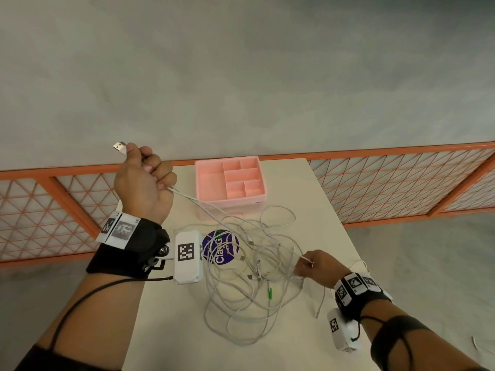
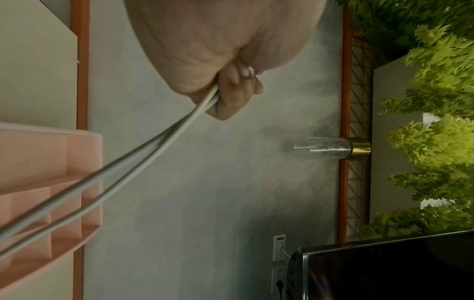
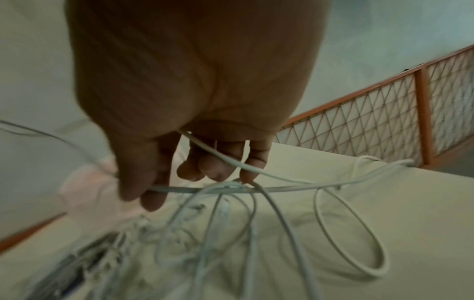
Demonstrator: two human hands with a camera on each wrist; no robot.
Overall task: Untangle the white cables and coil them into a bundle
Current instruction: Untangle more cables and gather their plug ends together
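A tangle of white cables [image 1: 249, 279] lies across the middle of the cream table [image 1: 308, 188]. My left hand [image 1: 144, 180] is raised above the table's left edge, fist closed round white cable strands; a USB plug [image 1: 119, 147] sticks out above the thumb. Two strands [image 2: 143, 160] run taut from that fist down into the tangle. My right hand [image 1: 313, 266] is low at the tangle's right side and pinches a thin white cable [image 3: 179, 189] between thumb and forefinger, while another strand [image 3: 218, 156] crosses its other fingers.
A pink divided organizer tray [image 1: 230, 180] stands at the table's far side. A purple round sticker [image 1: 220, 246] lies under the cables. A small green clip [image 1: 270, 292] sits in the tangle. An orange mesh railing [image 1: 401, 183] runs behind the table.
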